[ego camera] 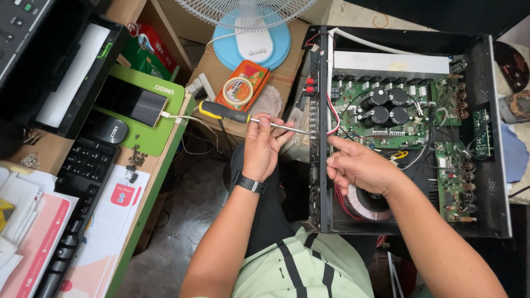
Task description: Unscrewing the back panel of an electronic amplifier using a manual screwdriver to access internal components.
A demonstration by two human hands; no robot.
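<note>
Head view: left hand [260,148] pinches a yellow-and-black screwdriver [248,118] mid-shaft, long axis lying left-right, tip touching the left wall of the open amplifier chassis [317,165], while right hand [359,165], fingers curled over that wall, grips nothing else, just right of the tip.
</note>
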